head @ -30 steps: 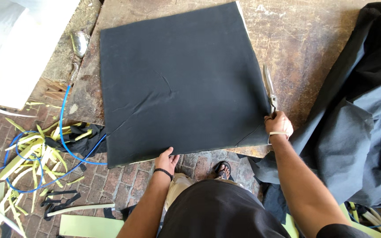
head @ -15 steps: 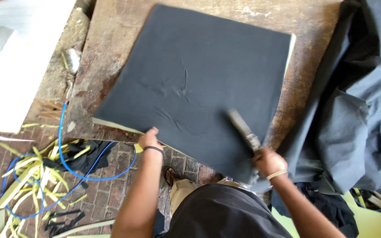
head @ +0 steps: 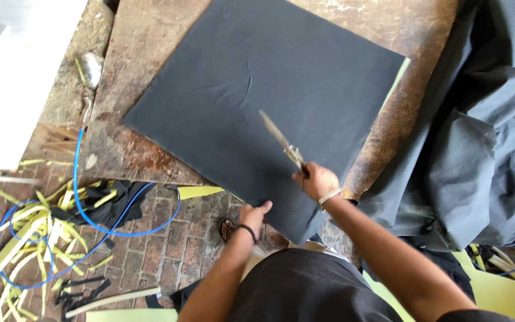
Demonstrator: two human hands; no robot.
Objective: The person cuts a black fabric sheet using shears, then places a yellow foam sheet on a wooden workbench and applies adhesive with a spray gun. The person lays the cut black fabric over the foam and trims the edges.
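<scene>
Rust-stained and worn, the brown tabletop [head: 409,113] fills the upper view, with a red brick floor [head: 168,244] below it. Across the tabletop lies a large dark grey sheet of fabric-faced foam [head: 257,107], set at an angle, its near corner hanging over the tabletop's edge toward the person. A pale yellow edge of foam shows along the sheet's right side and under its near-left edge.

Right hand [head: 319,180] is closed around the handles of a pair of long metal shears [head: 281,140], blades together and pointing up and left, held above the sheet's near part. Left hand [head: 254,213], a dark band on its wrist, fingers curled, grips the overhanging near edge of the sheet just beside the corner.

Off to the right, a heap of dark grey cloth [head: 490,155] slumps against the tabletop's side. Down on the bricks at left, yellow foam strips [head: 37,226] lie scattered, tangled with a blue cable [head: 84,209] that loops through them, and dark fabric scraps [head: 120,200] sit among them. A sandalled foot [head: 227,229] shows under the sheet's corner.
</scene>
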